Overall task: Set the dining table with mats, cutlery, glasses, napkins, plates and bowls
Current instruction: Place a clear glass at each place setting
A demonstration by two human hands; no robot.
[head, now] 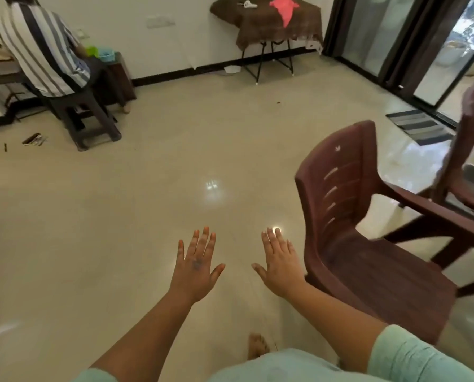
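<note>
While held flat over bare floor [120, 230], left hand [196, 267] and right hand [278, 264] spread-fingered, gripping nothing — brown plastic chair [368, 244] just beside right; no tableware visible.

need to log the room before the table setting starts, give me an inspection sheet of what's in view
surface: glossy tiled floor; no dining table top clearly in view
job's things: nothing seen
clutter: small items on the floor at left; pink cloth on a covered side table
hands: left hand and right hand both flat, fingers spread, holding nothing
cables: nothing seen
surroundings: brown plastic chair at right; seated person in a striped shirt far left; striped mat by glass doors
</note>
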